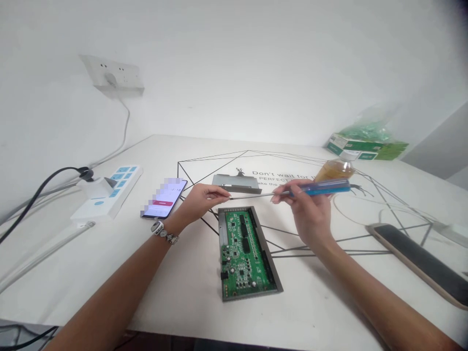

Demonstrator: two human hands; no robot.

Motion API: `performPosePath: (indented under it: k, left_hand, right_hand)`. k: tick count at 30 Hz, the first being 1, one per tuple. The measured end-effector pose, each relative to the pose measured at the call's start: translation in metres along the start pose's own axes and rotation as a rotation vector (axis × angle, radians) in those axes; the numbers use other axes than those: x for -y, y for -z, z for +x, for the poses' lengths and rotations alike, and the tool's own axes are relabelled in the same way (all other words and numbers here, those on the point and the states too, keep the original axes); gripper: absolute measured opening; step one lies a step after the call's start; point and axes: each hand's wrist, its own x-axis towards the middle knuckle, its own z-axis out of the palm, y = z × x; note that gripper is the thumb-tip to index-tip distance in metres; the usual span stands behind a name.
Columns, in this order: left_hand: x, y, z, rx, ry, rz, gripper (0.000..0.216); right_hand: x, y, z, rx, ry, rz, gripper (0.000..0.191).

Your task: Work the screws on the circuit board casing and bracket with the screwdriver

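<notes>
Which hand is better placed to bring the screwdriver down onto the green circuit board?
Right, most likely. The right hand grips the screwdriver by its blue handle, above the circuit board. The left hand only pinches the tip of the shaft, so it can steady the tool but not drive it.

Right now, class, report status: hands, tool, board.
Right hand grips blue-handled screwdriver; left hand pinches its tip. Green circuit board lies in its open case below, untouched. Bottle close behind.
</notes>
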Motion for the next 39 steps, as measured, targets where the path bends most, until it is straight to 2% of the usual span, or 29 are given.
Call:
performPosePath:
  k: [10, 16, 25, 39]
  left_hand:
    - [-0.0003, -0.0029, 0.0, 0.017, 0.055, -0.062, 0.018]
    - [-0.0003, -0.0029, -0.0009, -0.006, 0.008, -0.058, 0.016]
    - [0.0039, -0.0041, -0.0005, 0.045, -0.044, 0.02, 0.012]
    - [-0.0009, -0.01, -0.0028, 0.05, -0.16, 0.156, 0.005]
  right_hand:
    - [0.0067, -0.0048, 0.0006, -0.06, -0.042, 0.039, 0.009]
    - [0.0056, 0.001, 0.0034, -0.042, -0.028, 0.045, 0.008]
    - [0.0075, -0.0009, 0.0013, -0.06, -0.059, 0.088, 0.007]
    - [0.0092, -0.0039, -0.0001, -0.046, -0.019, 0.006, 0.009]
